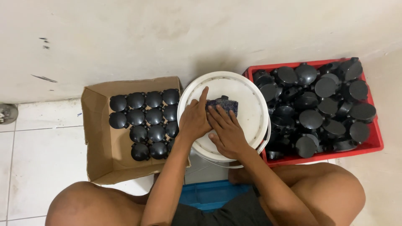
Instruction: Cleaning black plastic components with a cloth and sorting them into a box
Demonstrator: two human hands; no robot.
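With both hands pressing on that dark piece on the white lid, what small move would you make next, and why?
Probably lift the dark piece left into the cardboard box: both hands, left and right, already cover it, and the box's rows of black caps show gaps.

Glossy black plastic caps (144, 119) in matt cardboard box (98, 146).

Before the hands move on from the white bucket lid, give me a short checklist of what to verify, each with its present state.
1. Both hands on the piece: left hand and right hand press on a dark patterned piece - ok.
2. Piece rests on white bucket lid - ok.
3. Cardboard box has free room beside its rows of black round caps - ok.
4. Red crate holds loose black parts - ok.
5. Grip closed on the piece - cannot tell.
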